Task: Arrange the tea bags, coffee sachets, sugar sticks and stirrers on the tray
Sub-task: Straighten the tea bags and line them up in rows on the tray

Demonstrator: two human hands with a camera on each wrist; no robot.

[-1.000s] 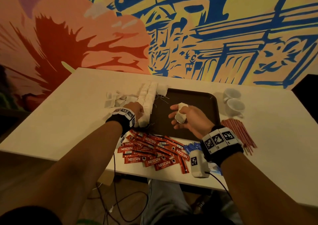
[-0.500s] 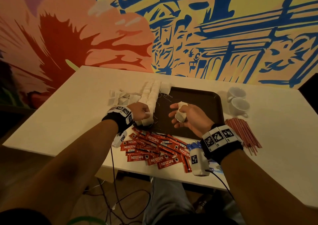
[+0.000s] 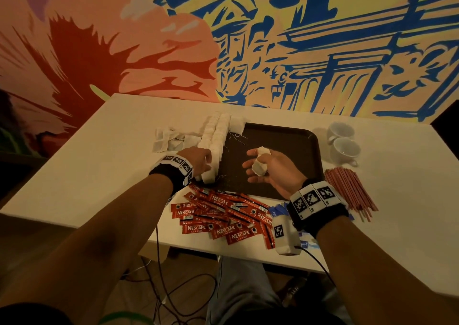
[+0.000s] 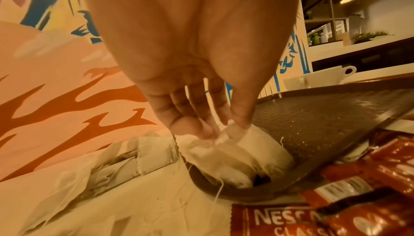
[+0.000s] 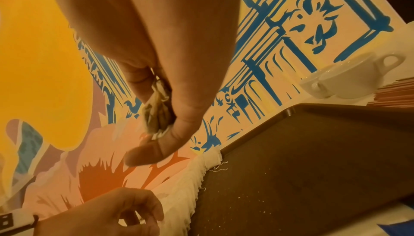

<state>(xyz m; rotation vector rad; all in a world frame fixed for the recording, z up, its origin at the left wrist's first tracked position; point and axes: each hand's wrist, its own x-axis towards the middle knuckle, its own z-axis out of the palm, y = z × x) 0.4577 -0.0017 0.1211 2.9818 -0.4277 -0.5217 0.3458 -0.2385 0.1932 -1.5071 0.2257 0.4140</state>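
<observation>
A dark brown tray (image 3: 278,140) lies on the white table. Two rows of white tea bags (image 3: 216,135) stand along its left edge. My left hand (image 3: 207,169) is at the near end of the rows, and its thumb and fingers pinch the top of the nearest tea bag (image 4: 246,153), as the left wrist view (image 4: 224,130) shows. My right hand (image 3: 258,165) hovers palm up over the tray and grips a small bunch of tea bags (image 5: 156,112) between thumb and fingers. Loose tea bags (image 3: 171,140) lie left of the tray.
Red coffee sachets (image 3: 223,215) lie heaped at the table's front edge, with blue sugar sticks (image 3: 279,210) beside them under my right wrist. Red stirrers (image 3: 350,193) lie right of the tray. Two white cups (image 3: 345,148) stand behind them. A painted wall backs the table.
My left hand has slid toward me along the tea bag rows to their near end. My right hand has stayed over the tray with its tea bags.
</observation>
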